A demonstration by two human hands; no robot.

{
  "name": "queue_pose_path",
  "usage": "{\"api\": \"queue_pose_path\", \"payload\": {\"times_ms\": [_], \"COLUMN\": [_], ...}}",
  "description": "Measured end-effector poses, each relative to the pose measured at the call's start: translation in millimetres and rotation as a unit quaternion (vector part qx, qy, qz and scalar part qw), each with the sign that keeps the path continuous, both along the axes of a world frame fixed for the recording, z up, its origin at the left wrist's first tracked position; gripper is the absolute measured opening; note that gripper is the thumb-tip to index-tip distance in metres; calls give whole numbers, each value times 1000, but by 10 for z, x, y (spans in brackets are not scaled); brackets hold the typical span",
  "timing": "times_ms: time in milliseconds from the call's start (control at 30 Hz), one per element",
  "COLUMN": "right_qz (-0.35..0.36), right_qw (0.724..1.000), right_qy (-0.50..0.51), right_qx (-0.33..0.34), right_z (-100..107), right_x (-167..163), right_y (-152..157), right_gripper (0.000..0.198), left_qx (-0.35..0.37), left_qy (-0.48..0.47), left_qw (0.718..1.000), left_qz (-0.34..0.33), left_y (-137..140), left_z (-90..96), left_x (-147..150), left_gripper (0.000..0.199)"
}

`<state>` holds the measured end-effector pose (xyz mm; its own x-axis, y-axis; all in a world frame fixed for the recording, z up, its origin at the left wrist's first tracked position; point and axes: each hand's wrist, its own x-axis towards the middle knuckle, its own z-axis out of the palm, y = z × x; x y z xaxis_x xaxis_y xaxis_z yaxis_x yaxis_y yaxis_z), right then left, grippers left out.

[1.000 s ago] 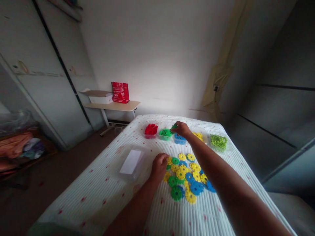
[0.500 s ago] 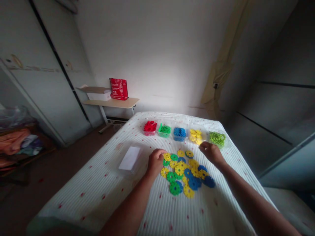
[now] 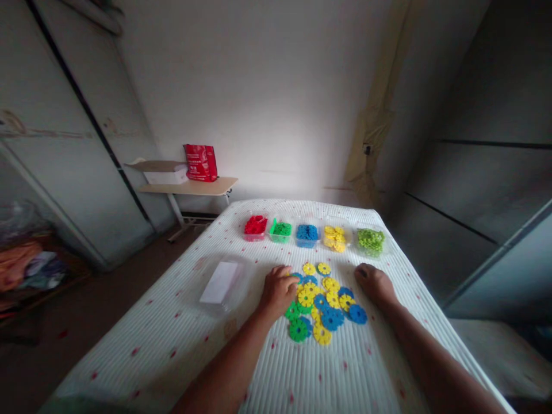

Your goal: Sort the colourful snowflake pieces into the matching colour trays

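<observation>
My left hand is over the left edge of a loose pile of plastic snowflake discs, its fingers curled down among them. A sliver of yellow shows by its fingertips, but I cannot tell what they grip. The pile holds yellow discs, blue discs and green discs, many overlapping. To the right of the pile, my right hand is closed low over the cloth, apart from the discs. A small dark spot shows at its curled fingers; whatever it holds is hidden.
Behind the pile stand clear boxes in a row: red pieces, green pieces, blue pieces, yellow pieces and light green pieces. A clear tray with a white sheet lies left. A red bag stands on a side table.
My right hand has drawn back from beside the yellow box toward the pile's right side. My left hand has moved further over the pile's left edge. The view has shifted slightly.
</observation>
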<state>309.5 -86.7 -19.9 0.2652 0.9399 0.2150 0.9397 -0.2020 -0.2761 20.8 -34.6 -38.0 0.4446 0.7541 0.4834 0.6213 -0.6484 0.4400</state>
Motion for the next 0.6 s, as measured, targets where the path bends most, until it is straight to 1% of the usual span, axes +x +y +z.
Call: {"api": "queue_pose_path", "payload": {"times_ms": [133, 267, 367, 467, 533, 600], "right_qz": [-6, -6, -11, -15, -17, -17], "right_qw": [1000, 1000, 1000, 1000, 1000, 1000], "right_qy": [0, -5, -9, -11, -14, -18], "right_qx": [6, 16, 17, 12, 13, 14], "right_z": [-30, -42, -53, -68, -77, -81], "right_x": [15, 12, 12, 15, 17, 17], "right_y": [-4, 0, 7, 15, 19, 20], "right_gripper": [20, 19, 19, 19, 19, 19], "left_qx": [-9, -4, -10, -30, -40, -55], "left_qy": [-27, -22, 14, 59, 72, 112], "left_qw": [1000, 1000, 1000, 996, 995, 991], "left_qz": [-2, -5, 20, 51, 53, 57], "left_y": [16, -13, -32, -20, 2, 24], "left_z": [25, 82, 145, 214, 262, 311], "left_x": [-60, -84, -94, -63, -8, 65], "left_gripper": [18, 18, 15, 17, 16, 19]}}
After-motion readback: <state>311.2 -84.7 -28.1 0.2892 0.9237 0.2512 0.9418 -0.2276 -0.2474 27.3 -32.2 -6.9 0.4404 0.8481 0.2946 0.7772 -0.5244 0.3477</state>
